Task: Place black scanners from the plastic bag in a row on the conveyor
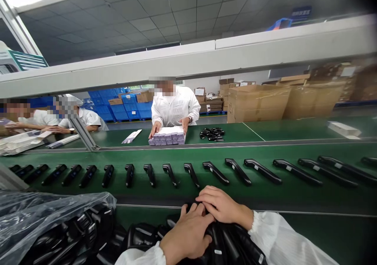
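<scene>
A factory packing line is seen from above a worker's own two hands, both in white sleeves. The left hand (pixel 188 233) is laid flat, fingers spread fairly wide, on a heap of black handheld devices (pixel 141 237) piled at the near edge of the bench. The right hand (pixel 220 206) is placed just beside it, fingers curled down onto the same heap; the two hands are touching at the fingertips. Whether either hand is actually closed around one device cannot be told, as the fingers are buried among the black parts. To the left of the heap, more of the black devices are covered by a crumpled clear plastic bag (pixel 44 214).

Just beyond the hands, a green conveyor belt (pixel 265 194) is stretched from left to right. A single row of black devices (pixel 191 174) is laid out along it, each one apart from its neighbours.

Across the belt, a person in a white coat (pixel 175 108) is seen with both hands on a block of small purple-and-white boxes (pixel 167 135). A small cluster of black parts (pixel 212 134) is lying near those boxes. Brown cartons (pixel 259 102) are stacked behind.
</scene>
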Tool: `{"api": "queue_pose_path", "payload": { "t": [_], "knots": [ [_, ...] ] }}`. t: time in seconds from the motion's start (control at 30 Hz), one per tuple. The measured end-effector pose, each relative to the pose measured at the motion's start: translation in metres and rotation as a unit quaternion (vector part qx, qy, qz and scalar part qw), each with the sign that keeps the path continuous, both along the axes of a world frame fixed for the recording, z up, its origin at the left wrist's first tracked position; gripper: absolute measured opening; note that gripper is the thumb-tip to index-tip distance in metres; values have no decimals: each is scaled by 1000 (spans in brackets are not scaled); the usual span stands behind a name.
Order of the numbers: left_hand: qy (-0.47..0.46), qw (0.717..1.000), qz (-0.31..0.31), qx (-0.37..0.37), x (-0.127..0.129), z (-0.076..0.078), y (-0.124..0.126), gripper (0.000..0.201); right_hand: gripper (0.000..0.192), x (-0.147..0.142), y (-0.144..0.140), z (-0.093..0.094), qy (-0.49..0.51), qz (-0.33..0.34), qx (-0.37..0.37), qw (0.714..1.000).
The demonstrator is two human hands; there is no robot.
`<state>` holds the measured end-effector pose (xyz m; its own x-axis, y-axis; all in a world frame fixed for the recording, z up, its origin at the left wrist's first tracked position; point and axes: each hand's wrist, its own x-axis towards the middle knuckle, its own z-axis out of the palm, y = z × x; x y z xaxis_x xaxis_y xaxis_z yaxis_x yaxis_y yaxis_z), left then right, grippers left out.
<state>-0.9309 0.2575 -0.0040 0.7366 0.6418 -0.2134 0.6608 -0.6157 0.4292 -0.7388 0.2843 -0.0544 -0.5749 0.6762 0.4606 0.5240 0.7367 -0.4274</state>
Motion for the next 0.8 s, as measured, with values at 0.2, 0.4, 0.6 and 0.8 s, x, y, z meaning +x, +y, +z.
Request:
{"api": "queue_pose_path", "payload": {
  "t": [0.2,0.4,0.6,0.8],
  "knots": [
    [37,999,14,-10,12,4,-6,38,37,2,2,-5,14,-21,-38,999],
    [24,998,57,-27,3,10,8,29,40,5,3,-1,52,8,-66,996],
    [-293,917,227,-145,-14,-4,40,19,24,7,14,-1,347,-9,-298,889],
    [-390,864,265,-176,17,-2,39,28,27,-4,16,-1,487,-3,-375,789]
  ]
}}
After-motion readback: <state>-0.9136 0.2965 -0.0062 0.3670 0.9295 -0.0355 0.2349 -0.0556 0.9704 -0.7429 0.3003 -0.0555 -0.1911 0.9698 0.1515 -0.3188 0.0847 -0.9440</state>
